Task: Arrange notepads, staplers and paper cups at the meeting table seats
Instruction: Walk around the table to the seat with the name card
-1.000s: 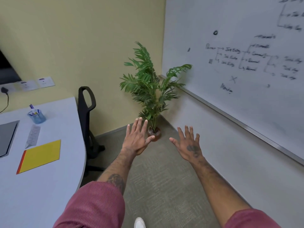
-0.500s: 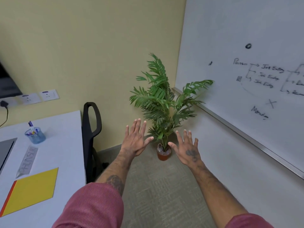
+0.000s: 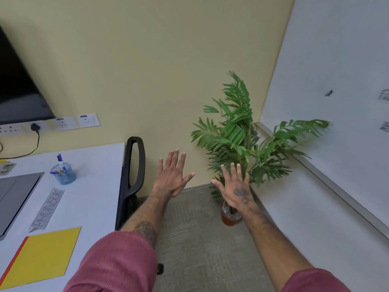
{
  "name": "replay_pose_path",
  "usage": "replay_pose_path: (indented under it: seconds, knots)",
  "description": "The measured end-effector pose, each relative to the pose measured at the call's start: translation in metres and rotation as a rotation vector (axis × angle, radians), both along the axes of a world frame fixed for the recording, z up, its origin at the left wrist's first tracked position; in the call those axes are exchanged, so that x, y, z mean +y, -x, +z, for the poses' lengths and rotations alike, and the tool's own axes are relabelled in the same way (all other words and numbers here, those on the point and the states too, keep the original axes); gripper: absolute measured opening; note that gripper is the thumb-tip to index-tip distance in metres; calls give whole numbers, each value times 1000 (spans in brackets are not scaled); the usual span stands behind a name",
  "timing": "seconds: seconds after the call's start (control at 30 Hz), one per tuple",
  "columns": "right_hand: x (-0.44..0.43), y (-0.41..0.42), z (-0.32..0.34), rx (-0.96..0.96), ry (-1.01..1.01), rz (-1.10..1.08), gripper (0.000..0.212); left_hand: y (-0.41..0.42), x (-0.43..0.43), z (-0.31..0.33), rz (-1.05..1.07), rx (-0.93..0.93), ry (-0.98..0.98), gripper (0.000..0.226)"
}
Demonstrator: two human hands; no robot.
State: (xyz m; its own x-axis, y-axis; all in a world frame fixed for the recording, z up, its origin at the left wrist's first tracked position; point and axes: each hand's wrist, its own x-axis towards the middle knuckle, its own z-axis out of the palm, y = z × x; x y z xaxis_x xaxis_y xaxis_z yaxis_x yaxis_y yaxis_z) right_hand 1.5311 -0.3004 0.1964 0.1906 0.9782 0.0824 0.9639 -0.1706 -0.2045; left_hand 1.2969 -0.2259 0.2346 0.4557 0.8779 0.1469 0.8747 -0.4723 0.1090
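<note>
Both hands, left hand [image 3: 171, 175] and right hand [image 3: 235, 189], hover flat with fingers spread, empty, well right of the yellow notepad [image 3: 42, 256] on the desk [image 3: 94, 186].

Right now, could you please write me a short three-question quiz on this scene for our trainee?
1. True or false: the left hand holds the yellow notepad.
2. Which shows right behind the right hand? A) plant B) pen cup C) laptop
3. Fill in: the black chair stands beside the ____.
Key: 1 false, both hands are open and hold nothing; 2 A; 3 table.
</note>
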Motion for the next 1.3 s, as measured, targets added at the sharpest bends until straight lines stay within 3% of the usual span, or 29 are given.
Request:
replay_pose_path:
  seconds: [0.33,0.63,1.03,1.3]
  knots:
    - [149,-26,9,-74,18,261,90,-22,109,4,222,-33,-35,84]
    - [272,-3,9,-61,20,445,86,8,181,5,441,7,-20,83]
    - [444,80,1,-71,51,579,89,109,309,1,596,-30,-32,81]
    - [537,192,12,-57,28,757,82,196,348,-1,792,-52,-12,81]
